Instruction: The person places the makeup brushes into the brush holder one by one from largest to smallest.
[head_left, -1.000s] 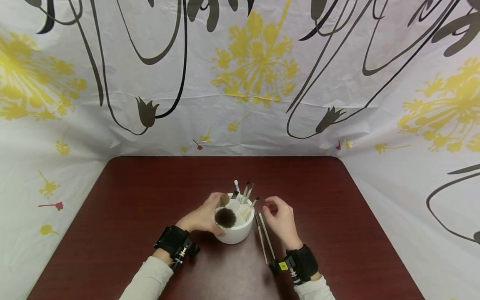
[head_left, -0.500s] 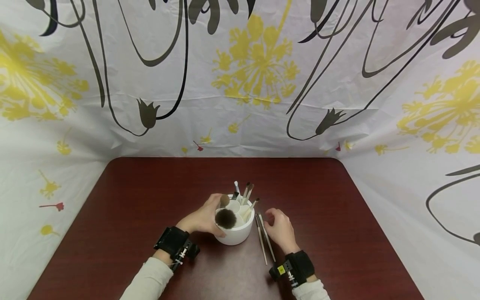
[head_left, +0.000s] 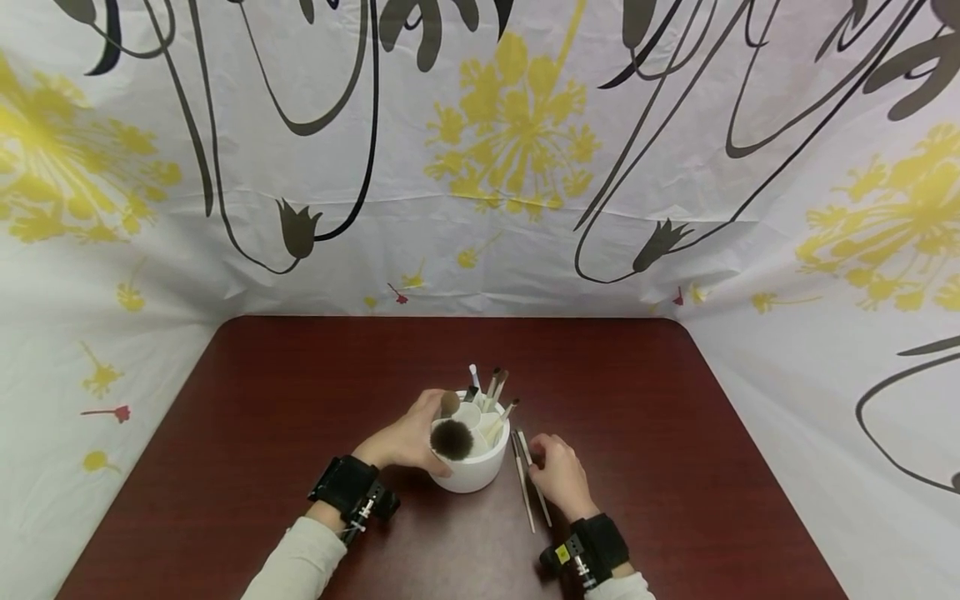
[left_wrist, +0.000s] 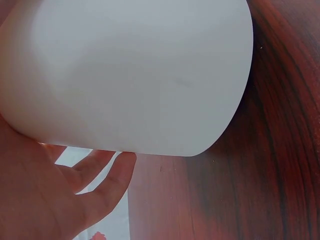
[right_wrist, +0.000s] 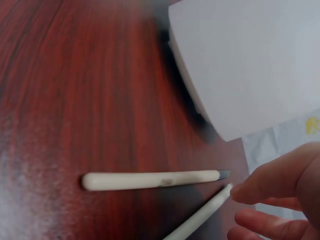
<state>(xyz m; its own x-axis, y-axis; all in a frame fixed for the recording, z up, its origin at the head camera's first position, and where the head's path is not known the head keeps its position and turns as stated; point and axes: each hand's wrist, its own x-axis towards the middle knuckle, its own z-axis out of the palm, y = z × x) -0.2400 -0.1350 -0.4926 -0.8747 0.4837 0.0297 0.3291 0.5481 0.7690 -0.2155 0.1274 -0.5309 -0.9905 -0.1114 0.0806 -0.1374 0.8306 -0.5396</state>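
Note:
A white round makeup brush holder [head_left: 471, 477] stands on the table, gripped round its left side by my left hand [head_left: 405, 435]. In the left wrist view its smooth wall [left_wrist: 140, 75] fills most of the picture, with the fingers against it. A dark fluffy brush [head_left: 452, 439] and several thinner brushes [head_left: 491, 387] stand in it. Two pale-handled makeup brushes lie right of the holder: a left one [right_wrist: 140, 180] and a right one [right_wrist: 202, 215]. My right hand [head_left: 561, 479] is at the right brush's far end, thumb and fingers bent but apart; whether they touch it, I cannot tell.
The dark red-brown table [head_left: 300, 358] extends around both hands. White cloth [head_left: 510, 275] with yellow and grey flower prints hangs behind it and at both sides. Black camera straps [head_left: 600, 546] sit on both wrists.
My right hand has come down and toward me, from beside the holder's rim to the right brush on the table. The left hand keeps its grip on the holder.

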